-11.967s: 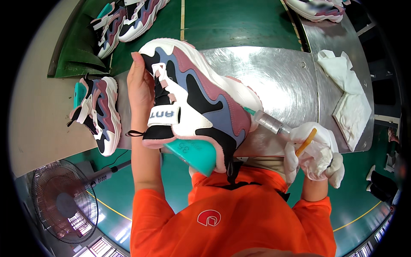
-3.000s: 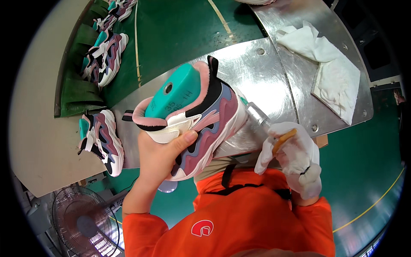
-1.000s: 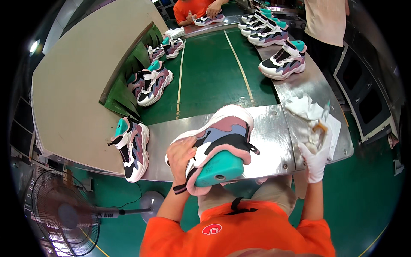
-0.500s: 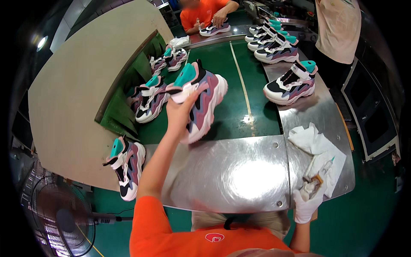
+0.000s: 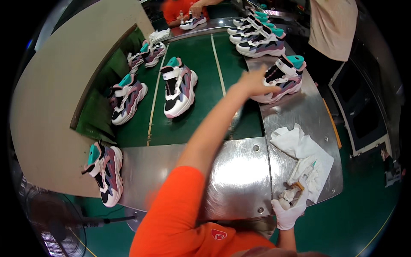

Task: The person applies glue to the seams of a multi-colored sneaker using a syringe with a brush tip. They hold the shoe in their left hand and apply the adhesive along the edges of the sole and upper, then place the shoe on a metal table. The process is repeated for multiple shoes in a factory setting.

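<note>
My bare left hand (image 5: 257, 82) reaches across to the right, thumb and fingers apart. It is at the front sneaker (image 5: 289, 79) on the right metal ledge, covering part of its near side; whether it touches is unclear from the blur. My right hand (image 5: 290, 210), in a white glove, is closed low at the right around a clear syringe (image 5: 308, 171) with a teal tip and an orange-brown end, along with crumpled whitish material. White cloths (image 5: 295, 141) lie beside and under the syringe. A white, black and purple sneaker (image 5: 184, 92) with a teal insert stands on the green belt.
Several like sneakers (image 5: 261, 45) line the far right ledge; others (image 5: 130, 100) stand along the belt's left side. One sneaker (image 5: 107, 175) sits at the metal table's (image 5: 158, 171) left corner. Across, a person in orange (image 5: 175, 10) handles a sneaker. A fan (image 5: 55, 222) stands lower left.
My left hand has let go of the sneaker it held, which now stands on the belt, and has moved right to the ledge sneaker. My right hand keeps its hold.
</note>
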`<state>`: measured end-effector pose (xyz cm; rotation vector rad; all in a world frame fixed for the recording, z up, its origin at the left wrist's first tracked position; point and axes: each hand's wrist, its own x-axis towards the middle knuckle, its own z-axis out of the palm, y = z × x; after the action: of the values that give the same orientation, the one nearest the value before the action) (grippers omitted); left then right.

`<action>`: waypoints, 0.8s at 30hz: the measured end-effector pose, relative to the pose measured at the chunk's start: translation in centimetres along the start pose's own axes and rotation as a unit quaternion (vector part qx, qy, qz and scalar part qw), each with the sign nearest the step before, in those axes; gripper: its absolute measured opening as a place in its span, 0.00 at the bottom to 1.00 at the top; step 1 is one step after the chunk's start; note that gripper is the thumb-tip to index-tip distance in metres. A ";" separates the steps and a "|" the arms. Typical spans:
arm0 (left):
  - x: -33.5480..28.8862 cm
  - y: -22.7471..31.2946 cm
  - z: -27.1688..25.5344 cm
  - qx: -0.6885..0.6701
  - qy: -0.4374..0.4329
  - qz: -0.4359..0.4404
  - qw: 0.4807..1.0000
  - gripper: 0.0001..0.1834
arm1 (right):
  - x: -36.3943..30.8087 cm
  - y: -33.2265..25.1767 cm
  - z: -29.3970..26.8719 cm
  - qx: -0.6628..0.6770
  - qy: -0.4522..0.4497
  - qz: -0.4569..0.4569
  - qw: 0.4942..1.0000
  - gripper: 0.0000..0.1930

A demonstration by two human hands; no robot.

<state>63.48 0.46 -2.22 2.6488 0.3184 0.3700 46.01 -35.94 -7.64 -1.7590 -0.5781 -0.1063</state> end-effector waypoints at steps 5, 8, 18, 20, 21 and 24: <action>-1.8 3.6 1.0 0.010 0.050 -0.075 0.996 0.47 | 0.3 0.8 0.3 0.024 0.020 0.024 0.999 0.42; -10.3 3.3 -1.7 0.027 0.063 -0.105 0.992 0.45 | 0.2 1.2 0.6 0.005 0.011 0.002 1.000 0.41; -40.1 7.4 -6.5 0.104 0.222 -0.303 0.921 0.36 | 0.5 0.8 0.4 -0.098 -0.005 -0.058 0.994 0.42; -42.3 9.0 -4.3 0.009 0.209 -0.237 0.949 0.44 | 0.5 0.6 0.3 -0.123 -0.011 -0.068 0.990 0.45; -42.8 10.1 -3.8 -0.026 0.208 -0.209 0.955 0.47 | 0.6 0.7 0.4 -0.110 -0.022 -0.059 0.992 0.45; -43.5 11.0 -3.5 -0.107 0.172 -0.131 0.970 0.50 | 0.5 0.9 0.8 -0.061 -0.052 -0.049 0.996 0.44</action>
<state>23.44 -19.99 -3.07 2.2881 0.6894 0.7328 46.69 -35.15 -8.46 -1.8629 -0.7473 -0.1218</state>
